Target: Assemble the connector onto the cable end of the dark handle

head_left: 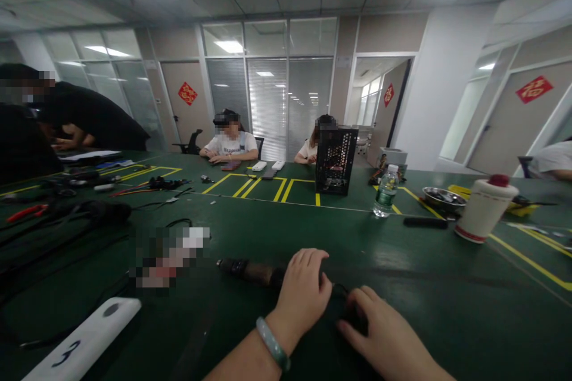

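A green counter (pixel 424 297) marked with yellow tape spreads across the scene, carrying everything at hand. A black perforated case (pixel 335 161) stands upright on its far side, in front of a seated person. Nearer, at the right, is a white bottle (pixel 486 211) with a red top; at the lower left lies a white slab (pixel 84 342) marked "3".

The right hand (pixel 379 327) is half curled, back upward, with thumb and forefinger bent toward each other and a dark gap between them. Its fingertips are beside a thin dark cord; whether they pinch it cannot be told.

The left hand (pixel 306 286), just beside it, is palm down and loosely closed over the rear end of a dark cylindrical tool (pixel 254 271), fingers together and bent, thumb apart from the forefinger. The underside of this grasp is hidden. The tool lies on the counter in front of the person, its metal tip (pixel 218 262) pointing left. A pale green bangle (pixel 273 345) circles the left wrist. Smallest is the cord (pixel 341 288), visible between the two hands.
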The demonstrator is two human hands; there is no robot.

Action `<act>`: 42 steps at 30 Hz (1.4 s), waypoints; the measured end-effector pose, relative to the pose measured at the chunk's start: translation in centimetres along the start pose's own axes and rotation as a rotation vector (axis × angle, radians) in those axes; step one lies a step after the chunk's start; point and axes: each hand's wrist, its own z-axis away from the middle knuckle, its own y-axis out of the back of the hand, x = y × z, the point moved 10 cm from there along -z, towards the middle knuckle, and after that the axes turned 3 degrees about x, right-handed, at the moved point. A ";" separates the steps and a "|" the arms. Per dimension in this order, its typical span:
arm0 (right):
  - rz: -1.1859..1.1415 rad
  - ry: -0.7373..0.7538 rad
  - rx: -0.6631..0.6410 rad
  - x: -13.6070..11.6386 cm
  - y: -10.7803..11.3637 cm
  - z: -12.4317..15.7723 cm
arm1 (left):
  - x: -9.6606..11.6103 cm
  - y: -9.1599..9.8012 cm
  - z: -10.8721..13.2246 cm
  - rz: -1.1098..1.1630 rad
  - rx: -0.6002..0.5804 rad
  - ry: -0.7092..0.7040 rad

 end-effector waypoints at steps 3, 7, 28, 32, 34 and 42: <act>0.077 -0.010 -0.027 0.4 -1.0 1.3 | -0.6 -1.4 0.3 -0.029 -0.130 -0.010; 0.069 -0.029 -0.057 1.5 -1.4 1.0 | -0.3 -2.5 1.0 -0.083 -0.258 -0.053; 0.164 -0.146 -0.020 6.8 5.1 -0.3 | -1.6 -2.7 1.1 -0.084 -0.442 -0.102; 0.136 -0.181 0.000 8.1 5.8 -0.5 | -2.0 -2.7 1.1 -0.098 -0.429 -0.100; 0.068 -0.181 0.000 8.1 5.6 -0.5 | -1.8 -2.9 1.2 -0.098 -0.422 -0.099; -0.288 -0.081 -0.105 4.6 1.5 -0.4 | 0.1 -3.8 1.3 -0.095 -0.366 -0.118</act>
